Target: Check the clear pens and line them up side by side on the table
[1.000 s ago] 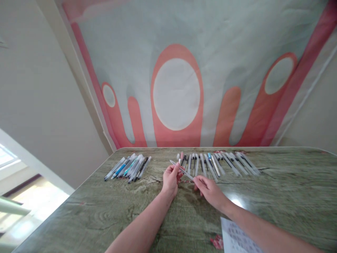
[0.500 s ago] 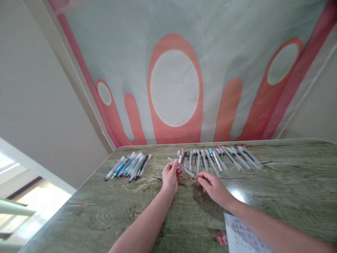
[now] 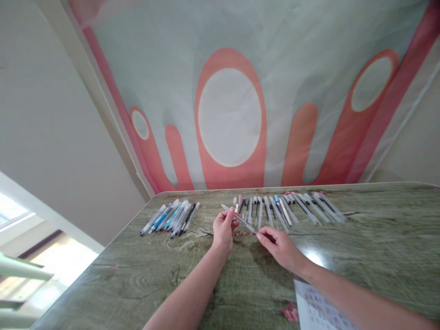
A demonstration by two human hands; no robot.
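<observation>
My left hand (image 3: 223, 231) grips a translucent pen (image 3: 245, 223) between thumb and fingers. The pen slants down to the right above the wood-patterned table. At its lower right end, my right hand (image 3: 277, 245) is closed in a pinch, with the fingertips on the pen's end; whatever small part they cover is hidden. Behind my hands lies a row of pen parts (image 3: 285, 211), with clear barrels, dark caps or refills, and a blue one among them. To the left of my hands is a pile of pens (image 3: 172, 218), mostly clear with black, blue and teal ones.
A printed sheet of paper (image 3: 318, 309) rests on the table (image 3: 137, 279) partly under my right forearm. A wall with a grey and coral pattern (image 3: 230, 114) rises behind the table's far edge. Pale green rails (image 3: 25, 270) stand beyond the left edge.
My right fingertips have shifted slightly and now close on the pen's lower end. My left hand keeps the pen at nearly the same slant. The view has moved a little.
</observation>
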